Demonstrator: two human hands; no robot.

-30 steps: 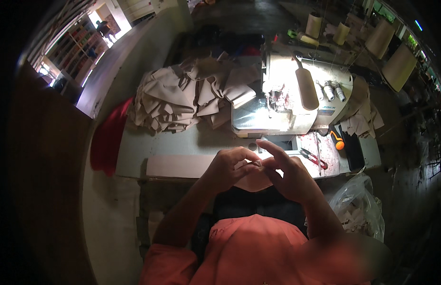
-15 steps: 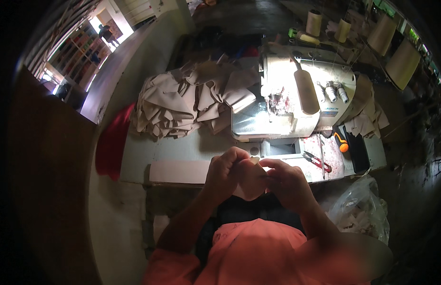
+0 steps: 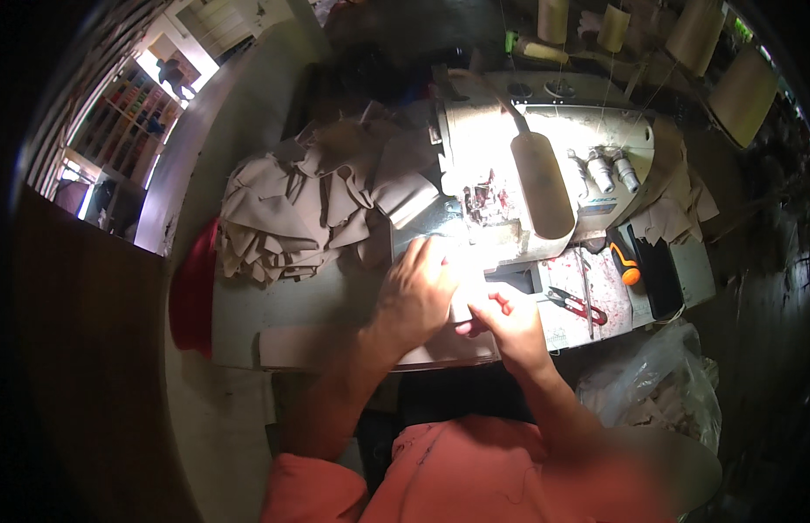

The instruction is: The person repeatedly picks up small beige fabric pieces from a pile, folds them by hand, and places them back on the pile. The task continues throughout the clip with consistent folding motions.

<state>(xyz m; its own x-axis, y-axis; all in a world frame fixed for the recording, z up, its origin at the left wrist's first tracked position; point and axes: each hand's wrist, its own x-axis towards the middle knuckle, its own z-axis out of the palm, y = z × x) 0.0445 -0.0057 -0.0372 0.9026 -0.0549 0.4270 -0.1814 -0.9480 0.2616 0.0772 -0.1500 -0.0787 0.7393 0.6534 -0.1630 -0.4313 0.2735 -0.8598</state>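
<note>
Between my two hands is a small pale fabric piece, close to the front of a lit overlock sewing machine. My left hand grips its left side, with the fingertips near the metal plate. The right hand pinches its lower right edge between thumb and fingers. Strong glare washes out the fabric's upper part, and where it meets the needle area cannot be made out. An elongated lamp head hangs over the machine.
A heap of pale fabric pieces lies left of the machine. Red-handled thread snips, tweezers and an orange-and-black tool lie at right. A plastic bag of scraps hangs at the lower right. Thread cones stand behind.
Both hands have moved forward from the table's front edge to the machine, carrying the fabric piece into the lamplight. The view has shifted slightly.
</note>
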